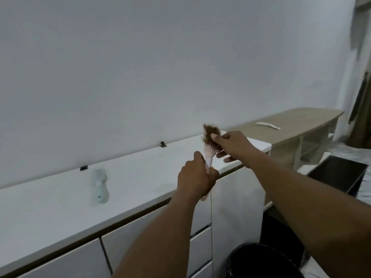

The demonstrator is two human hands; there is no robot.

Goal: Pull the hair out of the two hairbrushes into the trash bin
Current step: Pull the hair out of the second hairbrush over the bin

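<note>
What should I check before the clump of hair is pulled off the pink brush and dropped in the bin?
1. Left hand grips the pink brush handle: ok.
2. Right hand fingers pinch the brown hair: ok.
3. Hair already free of bristles: not ok.
4. Black bin directly under the hair: not ok, it sits lower right.
5. Green brush cleaned: cannot tell, blurred.

No readable text, label, brand, number or sign anywhere in view.
</note>
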